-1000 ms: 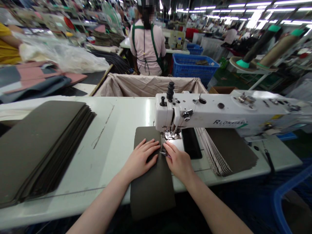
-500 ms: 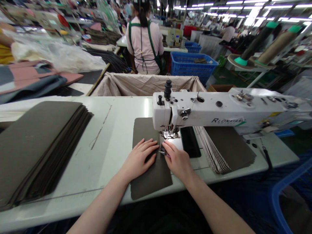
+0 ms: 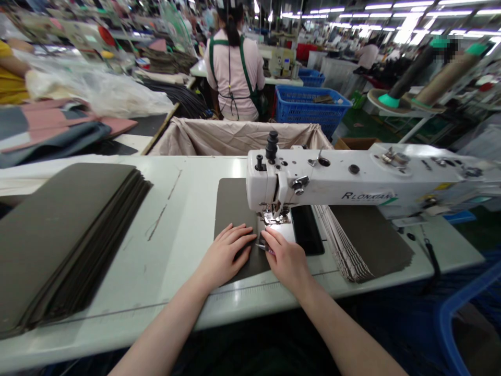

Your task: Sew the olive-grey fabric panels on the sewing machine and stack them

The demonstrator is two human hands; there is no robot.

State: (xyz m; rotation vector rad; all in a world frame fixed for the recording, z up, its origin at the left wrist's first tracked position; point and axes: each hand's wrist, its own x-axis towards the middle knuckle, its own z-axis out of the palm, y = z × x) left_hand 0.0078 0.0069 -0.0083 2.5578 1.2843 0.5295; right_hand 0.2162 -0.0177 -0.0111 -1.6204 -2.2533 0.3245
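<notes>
At centre frame a dark sheet is pressed flat on the table by the open left hand; a small tool is pinched by the right hand just below the sewing machine; a stack of sheets is seen at left.
</notes>
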